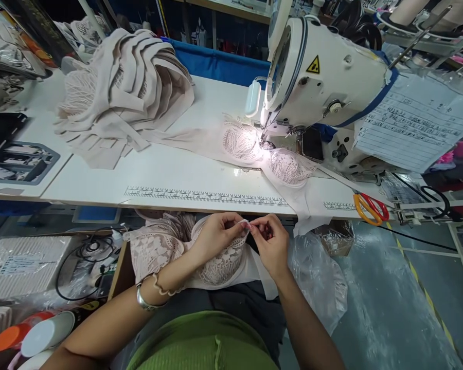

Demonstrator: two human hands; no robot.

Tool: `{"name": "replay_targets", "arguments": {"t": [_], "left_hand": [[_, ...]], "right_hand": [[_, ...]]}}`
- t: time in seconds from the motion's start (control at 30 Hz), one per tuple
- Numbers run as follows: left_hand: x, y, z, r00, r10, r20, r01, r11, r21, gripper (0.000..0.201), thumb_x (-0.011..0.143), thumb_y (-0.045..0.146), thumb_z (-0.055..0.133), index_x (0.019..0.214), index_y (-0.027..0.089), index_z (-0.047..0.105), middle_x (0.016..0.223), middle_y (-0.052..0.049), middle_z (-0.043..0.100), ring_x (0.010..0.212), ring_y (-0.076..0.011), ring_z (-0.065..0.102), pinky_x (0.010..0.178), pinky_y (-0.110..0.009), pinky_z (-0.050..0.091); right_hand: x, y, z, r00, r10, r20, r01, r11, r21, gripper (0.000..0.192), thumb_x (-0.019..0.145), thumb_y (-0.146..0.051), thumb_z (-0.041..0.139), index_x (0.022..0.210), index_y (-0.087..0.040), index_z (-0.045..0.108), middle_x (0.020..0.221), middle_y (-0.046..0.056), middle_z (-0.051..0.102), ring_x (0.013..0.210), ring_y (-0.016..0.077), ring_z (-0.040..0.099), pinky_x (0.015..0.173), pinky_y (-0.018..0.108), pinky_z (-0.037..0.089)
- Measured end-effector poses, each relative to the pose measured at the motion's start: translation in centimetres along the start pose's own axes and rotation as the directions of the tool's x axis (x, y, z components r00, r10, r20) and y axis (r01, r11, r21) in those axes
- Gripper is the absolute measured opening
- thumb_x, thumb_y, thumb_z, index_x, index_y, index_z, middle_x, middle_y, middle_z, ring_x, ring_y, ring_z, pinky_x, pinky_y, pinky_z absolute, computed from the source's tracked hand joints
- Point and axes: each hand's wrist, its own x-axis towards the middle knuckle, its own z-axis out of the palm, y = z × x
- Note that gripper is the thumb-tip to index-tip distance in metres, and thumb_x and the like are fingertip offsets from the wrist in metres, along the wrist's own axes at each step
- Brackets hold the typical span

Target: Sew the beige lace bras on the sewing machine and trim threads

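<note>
Over my lap lies a beige lace bra [219, 264], its cups facing up. My left hand [219, 234] pinches the top edge of one cup. Fingertip to fingertip with it, my right hand [270, 244] pinches the same spot, where a small pinkish-white bit shows. Exactly what that bit is, I cannot make out. Above my hands on the table, another lace bra [287, 167] lies under the needle of the sewing machine [327, 72], lit by its lamp. One end of that bra hangs over the table's front edge.
A stack of beige bra pieces [127, 92] fills the table's back left. Orange-and-red-handled scissors [370, 209] lie at the front right edge. A printed ruler [208, 197] runs along the table front. Boxes [27, 264] and bottles [48, 333] stand at lower left; a plastic bag [316, 277] hangs at right.
</note>
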Motion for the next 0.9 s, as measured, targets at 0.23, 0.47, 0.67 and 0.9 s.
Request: {"name": "replay_targets", "arguments": {"t": [0.23,0.47,0.67,0.9], "left_hand": [[-0.4,0.1,-0.2,1.0,0.005,-0.003,-0.005,0.999,-0.041,0.025,0.086,0.038,0.064,0.074,0.016,0.068,0.064,-0.001,0.068,0.059,-0.0112,0.058,0.058,-0.019,0.044],[-0.5,0.2,-0.3,0.999,0.037,-0.015,-0.037,0.999,0.011,0.023,0.086,0.035,0.063,0.075,0.016,0.07,0.066,-0.001,0.069,0.06,-0.0115,0.058,0.059,-0.02,0.044],[-0.4,0.4,-0.2,1.0,0.018,0.026,-0.016,0.997,-0.075,0.024,0.084,0.037,0.065,0.074,0.015,0.069,0.065,-0.002,0.068,0.061,-0.0125,0.058,0.06,-0.021,0.044],[-0.8,1.0,-0.2,0.999,0.05,-0.011,-0.05,0.998,-0.031,0.021,0.085,0.035,0.064,0.075,0.017,0.07,0.066,-0.001,0.069,0.062,-0.0125,0.059,0.06,-0.02,0.046]], "right_hand": [[0.1,-0.1,0.1,0.998,0.05,0.028,-0.053,0.996,0.078,0.013,0.09,-0.027,0.066,0.078,-0.022,0.062,0.072,-0.003,0.054,0.059,0.0112,0.046,0.055,0.024,0.039],[0.0,-0.1,0.5,0.994,0.112,0.013,-0.112,0.979,0.172,0.017,0.089,-0.03,0.07,0.076,-0.022,0.062,0.071,-0.003,0.055,0.061,0.0116,0.047,0.057,0.025,0.039],[-0.4,0.6,0.9,0.889,0.387,0.245,-0.456,0.697,0.554,0.034,0.082,-0.051,0.075,0.08,-0.021,0.059,0.062,-0.008,0.043,0.046,0.0062,0.026,0.042,0.022,0.022],[-0.3,-0.9,-0.2,0.99,0.137,0.032,-0.14,0.962,0.233,0.019,0.092,-0.036,0.067,0.08,-0.022,0.064,0.075,-0.001,0.059,0.065,0.0131,0.052,0.061,0.027,0.042]]}}
